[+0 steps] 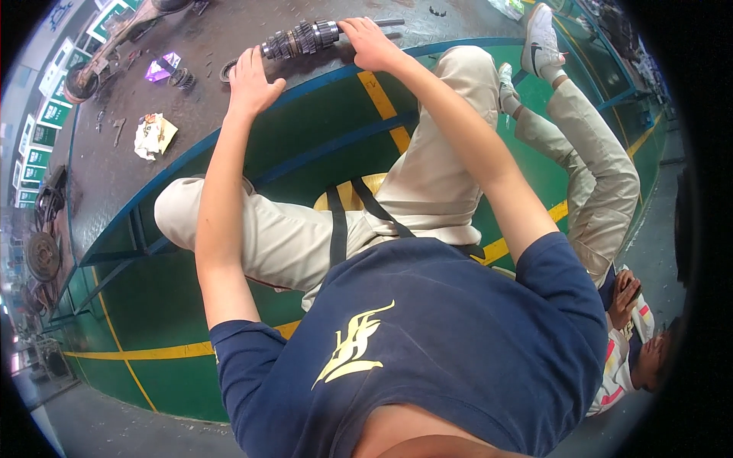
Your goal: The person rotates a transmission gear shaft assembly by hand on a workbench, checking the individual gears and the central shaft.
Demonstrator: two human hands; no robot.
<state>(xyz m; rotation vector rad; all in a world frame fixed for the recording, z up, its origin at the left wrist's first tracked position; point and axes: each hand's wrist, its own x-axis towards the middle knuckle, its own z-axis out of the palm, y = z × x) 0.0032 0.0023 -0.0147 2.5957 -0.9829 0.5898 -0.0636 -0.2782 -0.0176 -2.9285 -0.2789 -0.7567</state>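
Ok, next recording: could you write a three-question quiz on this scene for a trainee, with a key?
1. True or false: the gear cluster lies between the left hand and the right hand.
2. Fill in the colour: the near edge of the workbench is ____.
3. Which lies closest to the purple-and-white packet? A) crumpled paper B) loose gear C) white shoe

Key: 1. True 2. blue 3. B

Dark toothed metal gear cluster (pixel 300 40) lies on flat brown metal table (pixel 202 107), between left hand (pixel 253 85) and right hand (pixel 371 46), right of crumpled yellow-white paper (pixel 155 137).
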